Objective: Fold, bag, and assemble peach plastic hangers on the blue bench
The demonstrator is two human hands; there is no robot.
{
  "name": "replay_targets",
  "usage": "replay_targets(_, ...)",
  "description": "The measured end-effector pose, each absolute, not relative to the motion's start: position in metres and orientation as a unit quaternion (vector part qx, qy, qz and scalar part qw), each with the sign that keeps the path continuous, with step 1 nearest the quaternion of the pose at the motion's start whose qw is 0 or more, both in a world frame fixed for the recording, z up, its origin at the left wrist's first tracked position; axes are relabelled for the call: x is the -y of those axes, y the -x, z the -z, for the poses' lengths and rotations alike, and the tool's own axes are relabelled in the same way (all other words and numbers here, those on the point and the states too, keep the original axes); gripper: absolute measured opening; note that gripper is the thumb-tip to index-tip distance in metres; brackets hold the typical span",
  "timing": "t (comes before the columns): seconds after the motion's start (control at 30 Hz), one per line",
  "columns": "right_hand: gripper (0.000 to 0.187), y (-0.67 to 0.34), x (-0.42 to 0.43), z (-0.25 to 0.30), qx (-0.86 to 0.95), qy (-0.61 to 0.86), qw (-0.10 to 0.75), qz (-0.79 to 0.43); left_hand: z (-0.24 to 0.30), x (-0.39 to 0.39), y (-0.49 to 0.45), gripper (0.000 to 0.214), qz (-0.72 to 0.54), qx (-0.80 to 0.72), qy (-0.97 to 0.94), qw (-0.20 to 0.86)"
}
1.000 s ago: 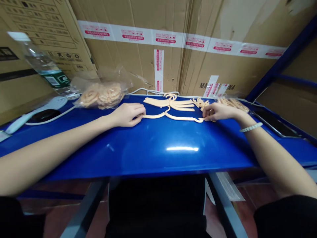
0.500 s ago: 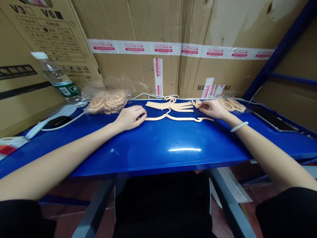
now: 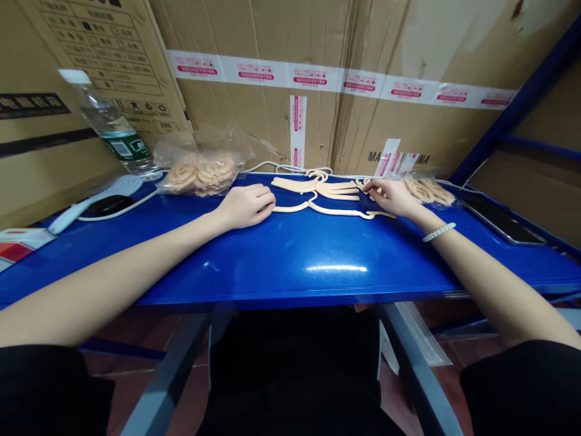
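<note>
On the blue table lies a beige plastic clothes hanger (image 3: pixel 338 211), its hook pointing away from me. My left hand (image 3: pixel 249 206) lies over its left end, fingers curled round it. Behind it are loose beige hanger arms (image 3: pixel 338 189) and beige hooks (image 3: pixel 319 174). My right hand (image 3: pixel 388 195), with a beaded bracelet on the wrist, reaches over small beige parts (image 3: pixel 360 181) at the right. Its fingertips are drawn together there; what they pinch, if anything, is too small to make out. A thin beige piece (image 3: pixel 384 214) touches the hanger's right end.
A clear bag of beige parts (image 3: pixel 202 172) lies at the left, another bag (image 3: pixel 429 191) at the right. A water bottle (image 3: pixel 120 142), a flyswatter-like tool (image 3: pixel 95 200) and a black mouse-like object (image 3: pixel 109 206) stand left. A phone (image 3: pixel 503 221) lies right. Cardboard (image 3: pixel 254 121) walls the back.
My view has tilted down a little. The right fingertips have shifted slightly over the small parts and opened a little from one another. The left hand stays on the hanger's left end.
</note>
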State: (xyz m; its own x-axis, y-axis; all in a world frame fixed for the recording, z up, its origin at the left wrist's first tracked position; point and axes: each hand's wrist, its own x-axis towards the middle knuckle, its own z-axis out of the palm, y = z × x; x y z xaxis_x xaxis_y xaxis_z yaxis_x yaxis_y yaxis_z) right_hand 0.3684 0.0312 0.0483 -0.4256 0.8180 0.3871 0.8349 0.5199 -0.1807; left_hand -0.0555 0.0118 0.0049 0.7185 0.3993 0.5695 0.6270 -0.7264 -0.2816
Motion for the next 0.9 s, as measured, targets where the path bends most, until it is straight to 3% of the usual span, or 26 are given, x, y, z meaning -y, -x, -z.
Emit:
replay_targets(0.27,0.042,-0.368,-0.033,-0.046,0.868,0.461,0.187,-0.008,-0.004,-0.012,0.057,0.026,0.258,0.292,0.895,0.215)
replay_targets(0.53,0.031,-0.352,-0.045,-0.033,0.874,0.449,0.18,0.038,-0.004,-0.012,0.056,0.028,0.247,0.288,0.89,0.253)
replay_targets(0.9,0.017,-0.35,-0.038,-0.036,0.847,0.485,0.214,-0.022,-0.007,-0.011,0.054,0.027,0.243,0.297,0.888,0.253)
